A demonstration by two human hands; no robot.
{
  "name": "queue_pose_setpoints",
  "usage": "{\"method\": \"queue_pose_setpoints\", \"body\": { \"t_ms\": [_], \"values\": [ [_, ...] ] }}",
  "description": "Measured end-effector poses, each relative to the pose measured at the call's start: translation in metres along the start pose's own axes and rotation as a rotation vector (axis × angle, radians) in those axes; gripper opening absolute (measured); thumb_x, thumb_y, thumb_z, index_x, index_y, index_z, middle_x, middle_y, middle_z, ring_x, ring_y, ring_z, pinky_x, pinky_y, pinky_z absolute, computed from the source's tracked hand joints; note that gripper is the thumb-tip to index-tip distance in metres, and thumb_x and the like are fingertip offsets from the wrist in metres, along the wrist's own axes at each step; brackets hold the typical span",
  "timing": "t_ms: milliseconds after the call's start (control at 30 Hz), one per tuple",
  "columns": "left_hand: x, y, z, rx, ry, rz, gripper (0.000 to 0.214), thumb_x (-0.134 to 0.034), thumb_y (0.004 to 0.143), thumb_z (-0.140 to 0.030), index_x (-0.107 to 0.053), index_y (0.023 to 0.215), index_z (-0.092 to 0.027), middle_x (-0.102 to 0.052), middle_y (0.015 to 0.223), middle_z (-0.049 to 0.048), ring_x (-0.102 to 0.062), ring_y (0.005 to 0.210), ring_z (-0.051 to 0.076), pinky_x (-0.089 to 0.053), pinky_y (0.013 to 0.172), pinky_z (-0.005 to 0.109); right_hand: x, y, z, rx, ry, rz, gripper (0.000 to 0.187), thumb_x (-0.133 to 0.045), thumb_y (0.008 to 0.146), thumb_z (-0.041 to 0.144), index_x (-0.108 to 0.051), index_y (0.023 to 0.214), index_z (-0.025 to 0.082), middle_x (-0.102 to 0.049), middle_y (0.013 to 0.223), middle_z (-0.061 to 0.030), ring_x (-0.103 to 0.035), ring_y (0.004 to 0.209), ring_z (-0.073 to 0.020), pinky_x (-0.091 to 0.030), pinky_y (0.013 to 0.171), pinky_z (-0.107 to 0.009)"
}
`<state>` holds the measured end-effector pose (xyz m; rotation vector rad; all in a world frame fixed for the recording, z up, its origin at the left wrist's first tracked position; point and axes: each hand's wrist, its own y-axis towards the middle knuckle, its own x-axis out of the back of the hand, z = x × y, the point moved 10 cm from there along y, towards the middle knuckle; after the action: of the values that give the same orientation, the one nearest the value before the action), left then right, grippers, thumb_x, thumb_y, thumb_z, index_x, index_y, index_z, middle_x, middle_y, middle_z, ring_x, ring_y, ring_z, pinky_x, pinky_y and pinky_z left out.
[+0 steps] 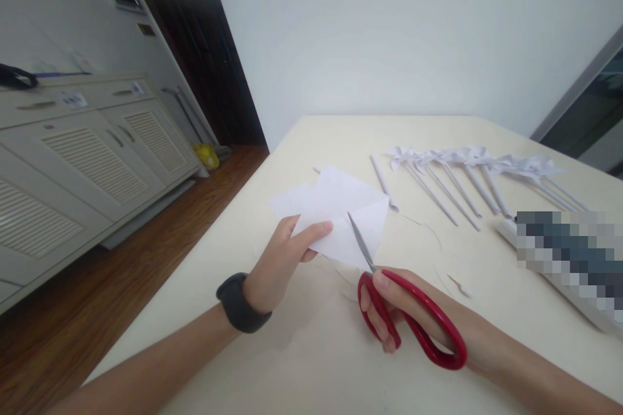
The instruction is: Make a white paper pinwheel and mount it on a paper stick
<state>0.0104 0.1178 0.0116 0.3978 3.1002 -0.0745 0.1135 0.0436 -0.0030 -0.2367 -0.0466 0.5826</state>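
Creased white paper sheet, raised and tilted; red-handled scissors, blades at its lower edge.

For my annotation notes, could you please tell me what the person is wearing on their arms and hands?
The left hand and right hand are bare, with no gloves or rings visible. A black wristband, perhaps a watch, sits on the left wrist. No sleeves show on either forearm.

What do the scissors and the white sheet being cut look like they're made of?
The scissors: handles look like glossy red plastic, given their smooth sheen; blades grey, probably steel. The white sheet: thin matte paper, judging by its crisp folds and cut edges.
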Motion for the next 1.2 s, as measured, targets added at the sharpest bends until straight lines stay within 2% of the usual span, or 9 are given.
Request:
{"method": "queue_pose_setpoints", "body": {
  "t_ms": [567, 767, 933, 1200],
  "values": [
    [0.003, 0.001, 0.003, -0.002, 0.002, -0.012, 0.025, -0.056, 0.075, -0.032, -0.043, 0.06, -0.016, -0.033, 0.058, -0.0043, -0.03, 0.05, 0.007, -0.023, 0.043, 0.019, -0.001, 0.0, -0.001, 0.024, 0.036, 0.007, 0.049, -0.033, 0.082, 0.06, -0.054, 0.084, 0.016, -0.045, 0.05, 0.0038, -0.044, 0.046, -0.0105, -0.035, 0.047, -0.023],
    [0.004, 0.001, 0.002, 0.005, 0.005, -0.036, 0.025, -0.057, 0.073, -0.032, -0.044, 0.058, -0.017, -0.033, 0.057, -0.0043, -0.03, 0.049, 0.008, -0.023, 0.043, 0.021, 0.001, -0.001, -0.002, -0.002, -0.01, -0.017, 0.049, -0.033, 0.082, 0.06, -0.054, 0.085, 0.016, -0.045, 0.049, 0.004, -0.043, 0.045, -0.0108, -0.035, 0.047, -0.024],
    [0.004, 0.001, 0.003, 0.019, -0.019, -0.039, 0.024, -0.059, 0.072, -0.031, -0.044, 0.06, -0.017, -0.035, 0.058, -0.0045, -0.032, 0.05, 0.008, -0.024, 0.044, 0.02, -0.001, 0.001, -0.007, -0.032, 0.034, 0.001, 0.044, -0.037, 0.082, 0.057, -0.054, 0.086, 0.017, -0.044, 0.049, 0.0046, -0.042, 0.044, -0.0103, -0.035, 0.047, -0.023],
    [0.001, 0.001, 0.002, -0.005, 0.007, -0.002, 0.027, -0.056, 0.076, -0.033, -0.041, 0.059, -0.017, -0.03, 0.058, -0.0045, -0.027, 0.05, 0.008, -0.021, 0.044, 0.021, 0.0, 0.0, -0.009, -0.043, 0.026, 0.0, 0.04, -0.035, 0.085, 0.051, -0.055, 0.08, 0.017, -0.044, 0.045, 0.0045, -0.041, 0.043, -0.0097, -0.034, 0.045, -0.022]
  ]
}}
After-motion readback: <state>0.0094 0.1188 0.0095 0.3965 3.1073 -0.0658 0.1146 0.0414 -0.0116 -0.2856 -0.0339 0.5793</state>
